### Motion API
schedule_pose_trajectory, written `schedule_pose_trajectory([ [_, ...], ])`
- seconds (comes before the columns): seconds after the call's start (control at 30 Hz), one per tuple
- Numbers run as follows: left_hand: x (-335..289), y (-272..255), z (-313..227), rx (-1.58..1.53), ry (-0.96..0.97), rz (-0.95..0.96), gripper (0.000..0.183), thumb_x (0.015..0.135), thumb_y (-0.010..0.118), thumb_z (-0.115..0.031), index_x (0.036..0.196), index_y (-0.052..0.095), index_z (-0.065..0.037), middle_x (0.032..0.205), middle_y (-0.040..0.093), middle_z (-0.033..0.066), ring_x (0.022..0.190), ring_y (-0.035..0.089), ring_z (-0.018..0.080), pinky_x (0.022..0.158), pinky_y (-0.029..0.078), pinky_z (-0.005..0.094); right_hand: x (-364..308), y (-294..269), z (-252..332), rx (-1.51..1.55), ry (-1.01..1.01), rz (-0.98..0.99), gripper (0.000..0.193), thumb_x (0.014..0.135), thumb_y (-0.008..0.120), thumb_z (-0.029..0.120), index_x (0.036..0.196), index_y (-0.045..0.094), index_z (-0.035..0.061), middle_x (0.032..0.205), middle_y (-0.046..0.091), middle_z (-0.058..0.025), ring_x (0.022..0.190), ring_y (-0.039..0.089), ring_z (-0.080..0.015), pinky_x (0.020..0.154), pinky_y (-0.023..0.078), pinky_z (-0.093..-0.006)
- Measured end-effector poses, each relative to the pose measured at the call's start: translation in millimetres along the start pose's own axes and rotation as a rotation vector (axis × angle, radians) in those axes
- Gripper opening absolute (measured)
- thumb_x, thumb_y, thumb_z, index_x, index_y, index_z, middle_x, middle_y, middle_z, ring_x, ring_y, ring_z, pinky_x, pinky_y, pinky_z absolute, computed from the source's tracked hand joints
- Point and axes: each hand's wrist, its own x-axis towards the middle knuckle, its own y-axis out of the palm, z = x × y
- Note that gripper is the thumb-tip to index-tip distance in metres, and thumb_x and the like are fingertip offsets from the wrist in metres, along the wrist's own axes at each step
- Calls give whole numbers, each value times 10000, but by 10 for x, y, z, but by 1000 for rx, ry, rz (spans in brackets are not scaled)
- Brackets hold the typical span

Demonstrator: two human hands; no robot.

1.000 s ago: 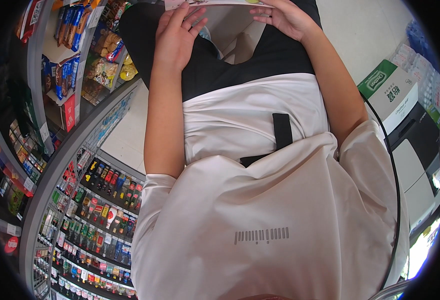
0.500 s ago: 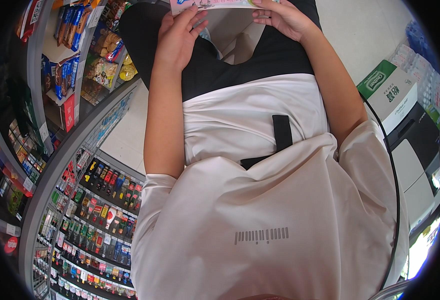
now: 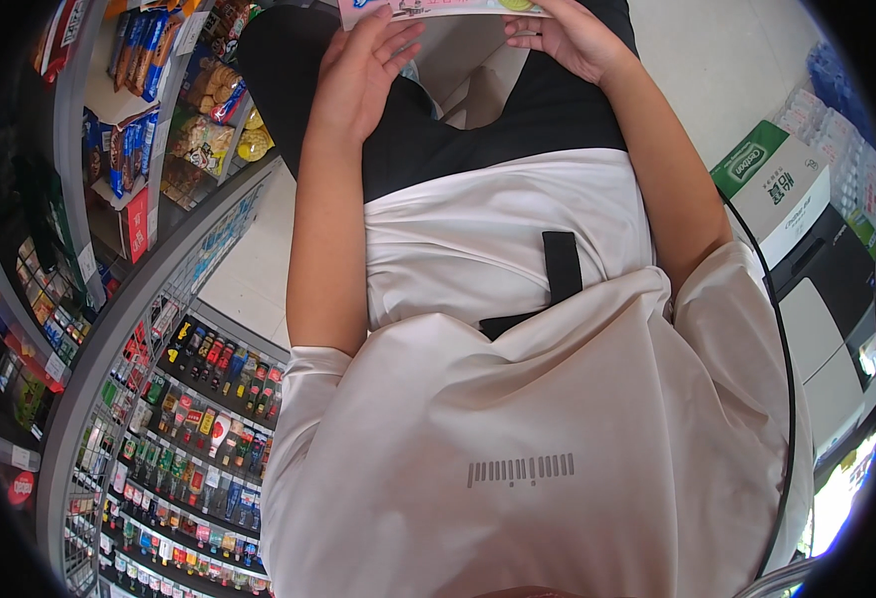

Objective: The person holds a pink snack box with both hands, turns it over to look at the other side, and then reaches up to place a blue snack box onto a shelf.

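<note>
A flat pink printed package is cut off by the top edge, above my lap, so its exact kind cannot be made out. My left hand grips its left end, thumb on the near face and the other fingers loosely curled below. At the other end, my right hand is closed on the package, its thumb near a green round print and its fingers bent underneath. Both forearms reach out past my white shirt over black trousers.
Shelves of packaged snacks stand on the left, beside a curved grey-edged rack. Rows of bottles and small packs fill shelves at lower left. On the right are a green-and-white carton, wrapped bottles and a black cable.
The package has shifted slightly up, with less of its face showing. The fingers of my left hand have moved a little to the right. Everything else looks the same.
</note>
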Motion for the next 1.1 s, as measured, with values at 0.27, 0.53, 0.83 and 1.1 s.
schedule_pose_trajectory([
  [0.27, -24, 91, -12, -37, -63, -60, 448, 1052, 552, -437, 1299, 611, -67, 1146, 728, 122, 1042, 667, 199, 946, 510, 344, 9, -1, 16, 46, 23, 30, 475, 1042, 544, 537, 1153, 678, 95, 946, 733, -61, 838, 697, -188, 806, 576, -360],
  [0.53, -39, 133, -43, 42, -92, -61, 657, 1027, 445, -631, 1297, 612, -57, 1135, 731, 125, 1011, 675, 201, 949, 511, 350, -47, 75, 77, 122, -25, 7, 568, 1020, 514, 612, 1165, 685, 90, 931, 732, -83, 813, 695, -206, 778, 572, -361],
  [0.83, -57, 172, -59, 69, -96, -60, 697, 1013, 432, -658, 1250, 635, -35, 1045, 753, 142, 953, 719, 221, 921, 543, 358, -90, 63, 132, 207, -5, 48, 669, 992, 479, 665, 1227, 669, 68, 989, 733, -141, 843, 701, -260, 798, 573, -396],
  [1.1, -74, 209, -69, 85, -90, -52, 679, 1018, 399, -647, 1189, 665, -46, 971, 765, 105, 871, 734, 200, 857, 565, 345, -107, 88, 156, 249, 6, 62, 687, 985, 493, 646, 1257, 656, 36, 1060, 731, -182, 877, 699, -304, 832, 571, -438],
])
